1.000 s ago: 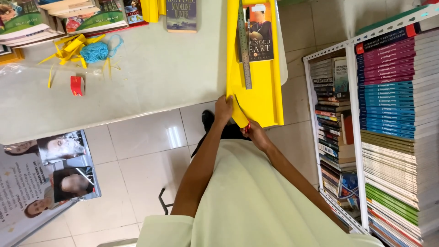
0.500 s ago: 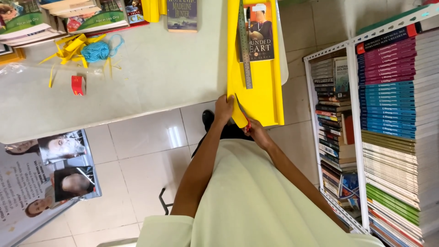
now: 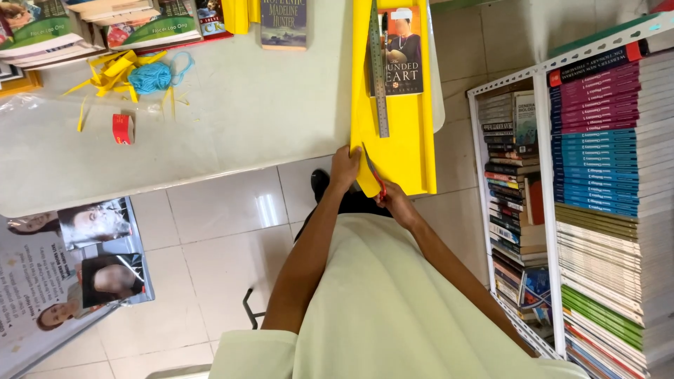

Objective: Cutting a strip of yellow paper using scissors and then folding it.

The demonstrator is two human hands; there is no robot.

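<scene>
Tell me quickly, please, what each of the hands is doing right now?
Left hand: closed on the near edge of the yellow paper sheet.
Right hand: closed on the red-handled scissors, blades in the sheet.

Yellow sheet [image 3: 404, 151] and ruler [image 3: 378, 70] cut off at top edge.

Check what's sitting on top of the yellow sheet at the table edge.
On the yellow sheet lie a steel ruler and a paperback book, side by side. The table beneath is covered there; whether anything lies under the sheet cannot be seen.
</scene>
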